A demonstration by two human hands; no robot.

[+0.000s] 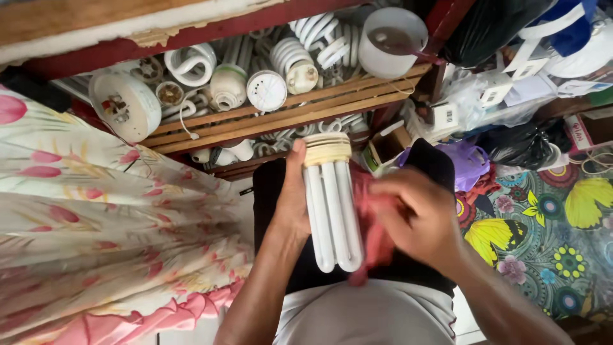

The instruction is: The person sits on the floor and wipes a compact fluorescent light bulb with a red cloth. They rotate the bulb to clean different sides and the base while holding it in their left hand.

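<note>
The left hand (290, 204) wraps its fingers around a long white tube bulb (332, 204), held upright. The right hand (415, 214) pinches a red cloth (377, 239) against it.

A wooden slatted crate (287, 112) stood under a red-painted wooden beam (191, 32) and carried a heap of used lamps. In it lay white spiral bulbs (290, 61), a curled tube bulb (190, 62), round white lamp bases (266, 91) and a larger round fitting (124, 105) at its left end. A white cup (391, 41) rested on the crate's right end. More bulbs (233, 152) lay on a lower level beneath the slats. To the right, a cloth with butterflies and flowers (543, 230) covered a surface, and on it lay black plastic bags (520, 144), a purple bag (469, 163) and small cartons (389, 144). A floral fabric with a pink frill (96, 243) spread at the left.
</note>
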